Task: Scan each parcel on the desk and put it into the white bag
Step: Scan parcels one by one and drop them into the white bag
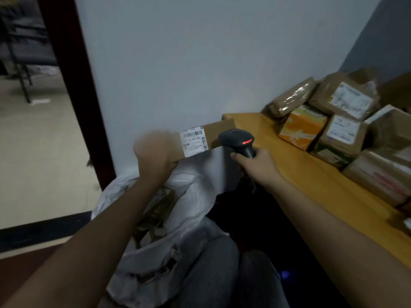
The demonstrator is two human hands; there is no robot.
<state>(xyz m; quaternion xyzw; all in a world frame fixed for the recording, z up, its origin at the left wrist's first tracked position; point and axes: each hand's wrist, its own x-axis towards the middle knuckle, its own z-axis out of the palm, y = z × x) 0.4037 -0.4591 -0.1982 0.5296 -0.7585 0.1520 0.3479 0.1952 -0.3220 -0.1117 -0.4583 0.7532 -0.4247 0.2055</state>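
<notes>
The left hand (153, 156) grips a flat box (213, 136) above the white bag (193, 192), label (194, 141) up, while the right hand (255, 163) clutches the scanner (238, 141) at the box's 3 o'clock. The hand looks blurred, so a moving label may not read. More parcels (342, 121) wait on the tabletop (300, 170).

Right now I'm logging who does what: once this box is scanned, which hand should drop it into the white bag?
Left. The left hand grips the cardboard box directly above the open white bag. The right hand is occupied holding the scanner near the desk.
</notes>
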